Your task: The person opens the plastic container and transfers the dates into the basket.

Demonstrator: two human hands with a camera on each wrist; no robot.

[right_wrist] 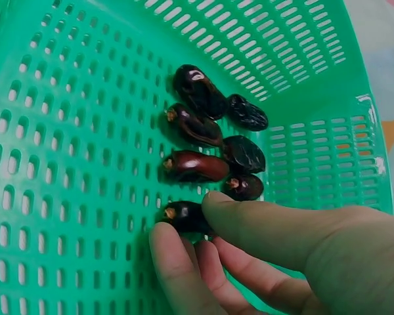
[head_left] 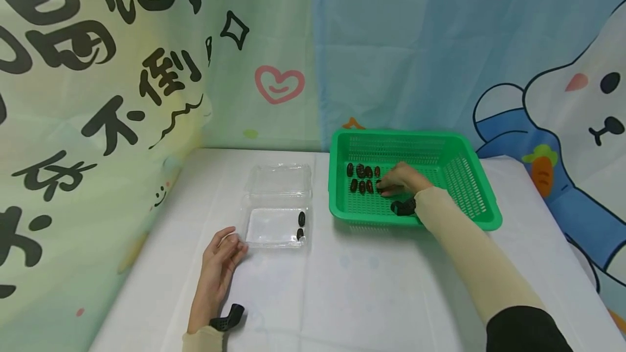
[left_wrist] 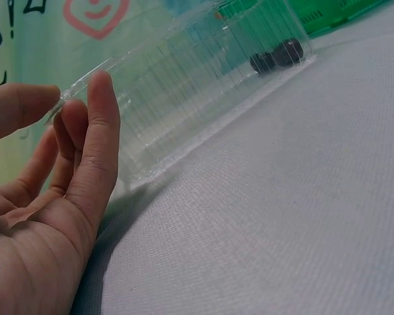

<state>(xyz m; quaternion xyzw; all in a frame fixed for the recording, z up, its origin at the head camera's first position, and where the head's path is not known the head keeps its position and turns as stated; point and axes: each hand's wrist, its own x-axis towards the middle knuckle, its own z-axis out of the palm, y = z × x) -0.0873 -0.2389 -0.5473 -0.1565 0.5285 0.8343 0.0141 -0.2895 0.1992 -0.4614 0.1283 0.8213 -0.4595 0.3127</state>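
My right hand [head_left: 405, 178] reaches into a green plastic basket [head_left: 415, 133]. In the right wrist view, its thumb and fingers pinch a dark, glossy date [right_wrist: 182, 215] with a pale stem end. Several other dates [right_wrist: 196, 166] lie in two rows beside it on the basket floor. My left hand [head_left: 222, 259] pinches the near left rim of a clear plastic box [head_left: 271, 224] between thumb and fingers. The box's lid [head_left: 281, 180] is folded back, away from me. Two dates [head_left: 301, 219] sit along the right side of the box, one behind the other.
A white cloth [head_left: 352, 292] covers the table. The basket stands to the right of the box, with a strip of cloth between them. Behind the table hangs a printed curtain [head_left: 391, 58]. Black wrist bands [head_left: 229, 318] are worn on both wrists.
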